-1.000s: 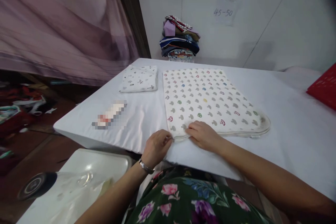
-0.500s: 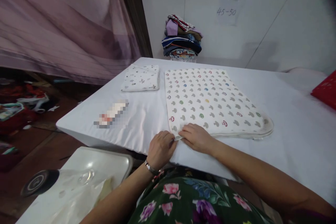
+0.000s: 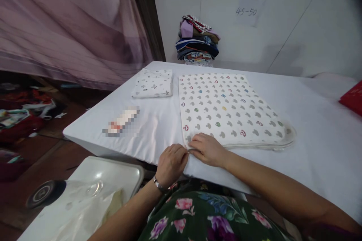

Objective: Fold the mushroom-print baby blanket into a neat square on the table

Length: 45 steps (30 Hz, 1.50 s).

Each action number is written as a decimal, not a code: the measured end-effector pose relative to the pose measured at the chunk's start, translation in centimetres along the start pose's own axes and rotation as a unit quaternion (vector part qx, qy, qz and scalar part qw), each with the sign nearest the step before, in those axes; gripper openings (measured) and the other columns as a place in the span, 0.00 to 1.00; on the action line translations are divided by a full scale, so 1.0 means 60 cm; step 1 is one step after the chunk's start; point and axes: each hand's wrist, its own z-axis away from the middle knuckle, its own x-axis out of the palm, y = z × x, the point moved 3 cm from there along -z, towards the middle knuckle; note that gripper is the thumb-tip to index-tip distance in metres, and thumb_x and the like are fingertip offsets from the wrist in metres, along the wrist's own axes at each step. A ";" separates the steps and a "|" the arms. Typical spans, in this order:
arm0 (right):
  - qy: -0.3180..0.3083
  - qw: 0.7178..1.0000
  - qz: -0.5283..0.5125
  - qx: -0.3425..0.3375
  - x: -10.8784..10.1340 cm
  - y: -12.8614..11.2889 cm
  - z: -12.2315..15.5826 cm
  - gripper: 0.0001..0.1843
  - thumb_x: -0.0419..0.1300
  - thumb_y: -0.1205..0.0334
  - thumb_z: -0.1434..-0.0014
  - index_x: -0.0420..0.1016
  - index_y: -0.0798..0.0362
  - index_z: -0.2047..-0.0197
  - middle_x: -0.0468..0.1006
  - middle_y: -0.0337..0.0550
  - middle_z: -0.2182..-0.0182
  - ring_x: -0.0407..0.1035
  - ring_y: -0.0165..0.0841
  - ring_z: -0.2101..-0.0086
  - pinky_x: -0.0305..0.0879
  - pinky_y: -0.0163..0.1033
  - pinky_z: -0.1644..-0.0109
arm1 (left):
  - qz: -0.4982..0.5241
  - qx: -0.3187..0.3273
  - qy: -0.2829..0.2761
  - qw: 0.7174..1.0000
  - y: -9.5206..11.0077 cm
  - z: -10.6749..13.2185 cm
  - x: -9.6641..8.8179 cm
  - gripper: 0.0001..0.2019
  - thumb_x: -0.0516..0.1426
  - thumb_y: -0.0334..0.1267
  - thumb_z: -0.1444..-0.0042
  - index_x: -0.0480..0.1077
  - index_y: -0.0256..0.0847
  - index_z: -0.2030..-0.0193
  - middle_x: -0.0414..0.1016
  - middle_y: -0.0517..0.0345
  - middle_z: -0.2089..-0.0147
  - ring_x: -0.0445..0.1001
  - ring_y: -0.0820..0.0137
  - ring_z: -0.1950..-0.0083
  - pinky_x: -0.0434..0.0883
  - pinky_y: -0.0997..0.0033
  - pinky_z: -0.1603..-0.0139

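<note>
A folded white cloth with a mushroom print (image 3: 223,109) lies flat in several layers on the white-covered table (image 3: 316,128). Its near left corner is between my two hands. My left hand (image 3: 171,162), with a bracelet at the wrist, pinches the tip of that corner from the left. From the right, my right hand (image 3: 207,150) grips the same corner, thumb below and fingers on top. Further back on the left rests a smaller folded white cloth with a sparse print (image 3: 154,83), apart from both hands.
A blurred-out item (image 3: 121,121) lies at the table's left. Behind the table a stack of folded clothes (image 3: 198,41) stands against the wall. Something red (image 3: 352,98) sits at the right edge. Lower left is a white surface (image 3: 113,167) with a clear plastic bag; a pink curtain (image 3: 70,26) hangs behind.
Both hands stay at the cloth's near left corner, with only a slight shift of the fingers. The whole view has moved a little.
</note>
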 end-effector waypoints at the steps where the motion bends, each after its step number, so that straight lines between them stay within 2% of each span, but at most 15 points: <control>1: -0.001 1.000 -0.002 -0.004 0.002 -0.002 -0.003 0.11 0.50 0.59 0.39 0.69 0.54 0.61 0.68 0.45 0.65 0.59 0.33 0.63 0.54 0.38 0.59 | 0.001 -0.002 0.000 1.000 -0.001 0.001 0.001 0.06 0.50 0.34 0.43 0.66 0.40 0.69 0.68 0.57 0.69 0.66 0.70 0.65 0.64 0.68 0.62; 6: -0.021 1.000 0.002 -0.010 0.009 -0.003 -0.010 0.10 0.51 0.59 0.40 0.71 0.54 0.61 0.68 0.44 0.66 0.59 0.33 0.64 0.55 0.38 0.59 | 0.000 0.002 -0.003 1.000 -0.003 0.005 0.005 0.08 0.50 0.34 0.43 0.66 0.40 0.71 0.68 0.57 0.70 0.66 0.71 0.66 0.63 0.68 0.63; 12: -0.040 0.998 -0.058 0.008 0.003 0.007 -0.015 0.11 0.49 0.63 0.38 0.72 0.52 0.62 0.69 0.41 0.67 0.61 0.30 0.63 0.56 0.35 0.60 | 0.052 -0.010 -0.013 0.999 -0.002 0.003 -0.003 0.09 0.49 0.36 0.42 0.68 0.41 0.69 0.70 0.57 0.68 0.67 0.71 0.65 0.64 0.68 0.61; 17: -0.024 0.997 -0.069 0.006 -0.001 0.010 -0.012 0.10 0.48 0.63 0.37 0.71 0.52 0.59 0.70 0.42 0.66 0.61 0.30 0.62 0.57 0.35 0.60 | 0.053 -0.028 -0.004 0.998 -0.002 0.006 -0.010 0.08 0.50 0.37 0.42 0.69 0.41 0.68 0.70 0.56 0.67 0.66 0.70 0.63 0.64 0.66 0.60; 23: -0.027 1.000 -0.008 -0.008 0.011 0.001 -0.013 0.10 0.53 0.57 0.40 0.69 0.54 0.65 0.68 0.43 0.67 0.59 0.32 0.63 0.55 0.37 0.60 | 0.027 -0.025 -0.014 0.999 -0.005 0.009 -0.004 0.09 0.50 0.37 0.42 0.71 0.42 0.66 0.68 0.56 0.68 0.65 0.70 0.64 0.62 0.66 0.60; 29: -0.038 0.999 0.034 0.005 0.019 -0.004 -0.020 0.08 0.53 0.60 0.41 0.68 0.55 0.68 0.67 0.43 0.68 0.59 0.32 0.64 0.55 0.37 0.60 | 0.017 -0.021 -0.018 0.999 -0.006 0.011 -0.007 0.09 0.50 0.38 0.43 0.72 0.42 0.67 0.69 0.57 0.69 0.66 0.70 0.65 0.61 0.66 0.62; 36: -0.035 0.999 0.019 -0.002 0.007 -0.003 -0.020 0.12 0.45 0.64 0.37 0.68 0.55 0.66 0.67 0.43 0.68 0.59 0.31 0.65 0.56 0.36 0.62 | 0.031 -0.030 -0.016 0.999 -0.005 0.010 -0.009 0.10 0.51 0.38 0.43 0.73 0.42 0.67 0.69 0.56 0.69 0.66 0.70 0.64 0.62 0.66 0.61; 41: -0.080 0.992 0.094 -0.035 0.019 -0.007 -0.015 0.09 0.48 0.66 0.39 0.69 0.56 0.66 0.67 0.44 0.68 0.58 0.33 0.65 0.55 0.39 0.62 | 0.040 -0.034 -0.019 0.998 -0.007 0.010 -0.009 0.10 0.51 0.37 0.43 0.73 0.42 0.68 0.69 0.56 0.70 0.66 0.70 0.65 0.62 0.65 0.62; 45: -0.073 0.989 0.119 -0.056 0.026 -0.011 -0.014 0.11 0.46 0.66 0.38 0.69 0.56 0.66 0.66 0.45 0.68 0.57 0.34 0.65 0.55 0.40 0.62 | 0.038 -0.048 -0.016 0.998 -0.012 0.006 -0.012 0.09 0.50 0.38 0.43 0.72 0.42 0.66 0.69 0.56 0.69 0.66 0.69 0.65 0.62 0.65 0.62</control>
